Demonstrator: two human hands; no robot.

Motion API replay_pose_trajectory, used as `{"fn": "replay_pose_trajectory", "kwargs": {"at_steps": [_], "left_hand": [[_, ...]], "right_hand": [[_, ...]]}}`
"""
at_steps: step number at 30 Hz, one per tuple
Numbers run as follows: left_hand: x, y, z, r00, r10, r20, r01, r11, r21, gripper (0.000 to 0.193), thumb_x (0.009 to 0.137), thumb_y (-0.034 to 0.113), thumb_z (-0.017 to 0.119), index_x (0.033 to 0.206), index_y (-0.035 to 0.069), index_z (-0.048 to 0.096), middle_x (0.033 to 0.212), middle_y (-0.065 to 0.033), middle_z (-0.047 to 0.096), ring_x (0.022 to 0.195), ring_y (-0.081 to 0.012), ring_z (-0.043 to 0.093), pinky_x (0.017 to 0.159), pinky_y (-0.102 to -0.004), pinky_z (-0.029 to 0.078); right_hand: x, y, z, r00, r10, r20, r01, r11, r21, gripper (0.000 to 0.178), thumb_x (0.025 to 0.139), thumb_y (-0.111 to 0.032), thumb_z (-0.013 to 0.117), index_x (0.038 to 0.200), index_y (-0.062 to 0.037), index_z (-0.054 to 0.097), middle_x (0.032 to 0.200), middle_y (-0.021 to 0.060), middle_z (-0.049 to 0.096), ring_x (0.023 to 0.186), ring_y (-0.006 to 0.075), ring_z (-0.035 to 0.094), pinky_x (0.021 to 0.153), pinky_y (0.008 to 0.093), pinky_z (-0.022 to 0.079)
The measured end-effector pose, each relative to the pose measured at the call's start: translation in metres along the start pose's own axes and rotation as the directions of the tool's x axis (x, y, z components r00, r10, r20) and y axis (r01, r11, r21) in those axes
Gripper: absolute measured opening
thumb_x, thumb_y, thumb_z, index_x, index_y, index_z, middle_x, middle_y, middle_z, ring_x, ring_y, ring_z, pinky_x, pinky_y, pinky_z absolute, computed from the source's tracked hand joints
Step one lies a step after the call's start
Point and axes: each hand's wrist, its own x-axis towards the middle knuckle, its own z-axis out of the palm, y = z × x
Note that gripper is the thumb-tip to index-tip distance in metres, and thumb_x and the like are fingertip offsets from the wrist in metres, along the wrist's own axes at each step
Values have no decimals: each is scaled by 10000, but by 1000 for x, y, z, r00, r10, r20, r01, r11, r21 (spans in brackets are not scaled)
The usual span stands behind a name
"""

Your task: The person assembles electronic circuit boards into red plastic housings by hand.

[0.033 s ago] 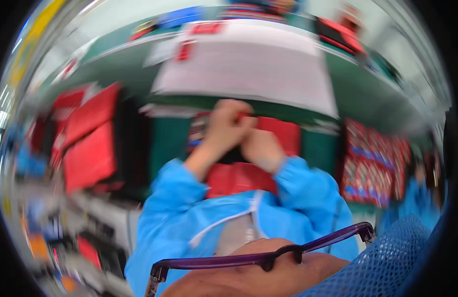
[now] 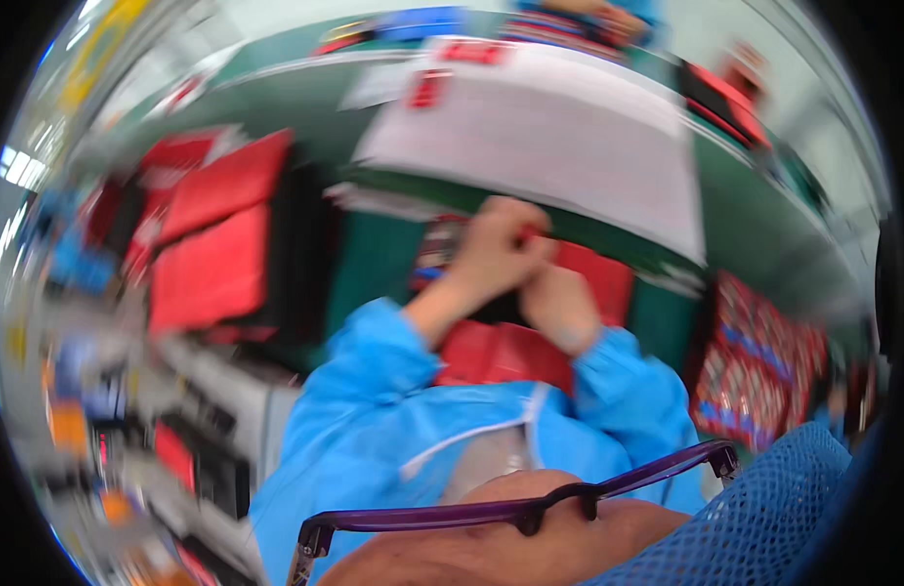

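My left hand (image 2: 501, 239) and my right hand (image 2: 561, 305) meet over an open red and black case (image 2: 600, 280) in front of my body. Both have curled fingers and touch each other. A small red piece (image 2: 528, 235) shows at the fingers of my left hand; blur hides its kind. Whatever the right fingers grip is covered by the hands. The case's red near part (image 2: 501, 354) lies close to my blue smock. Beside my left wrist, small dark and blue items (image 2: 436, 256) sit at the case's left side.
A large white sheet (image 2: 530, 127) lies beyond the case, with small red pieces (image 2: 427, 89) on it. Red and black cases (image 2: 212, 269) stand at left. Filled red trays (image 2: 755, 356) are at right. Another person's hands (image 2: 608, 15) appear at the far side.
The whole scene has shifted right and tilted slightly in the picture as my head turned. My hands keep the same closed pose over the case.
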Motion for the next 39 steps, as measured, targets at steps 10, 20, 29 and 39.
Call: {"fn": "replay_pose_trajectory", "kwargs": {"at_steps": [10,20,29,39], "left_hand": [[-5,-4,-11,978,-205,45,209,967,-149,478,713,221,770,1078,44,517,1027,-156,519,917,-309,567,777,-382,486],[2,11,-24,825,-532,189,565,780,-271,830,623,246,872,1224,-41,378,943,-188,581,933,-302,613,826,-379,498],[-1,4,-15,809,-583,77,578,764,-288,650,654,195,813,1114,-17,405,900,-156,576,848,-266,606,771,-367,496],[1,0,-14,800,-598,41,582,760,-290,638,658,208,816,1097,-2,403,903,-154,577,851,-277,604,785,-384,493]], "right_hand": [[11,9,-11,992,-99,73,62,915,399,226,954,-84,450,952,90,595,812,253,656,777,385,661,626,438,473],[12,13,-7,997,-65,50,29,849,528,207,958,-61,457,911,88,593,795,224,651,732,346,646,630,415,471],[8,-6,-2,996,-76,-38,66,975,-210,270,938,-122,501,1144,52,524,703,245,623,621,438,608,532,507,463],[13,-7,-1,997,-72,-16,62,934,-353,297,937,-136,504,1168,49,521,656,216,619,591,416,614,507,497,460]]}}
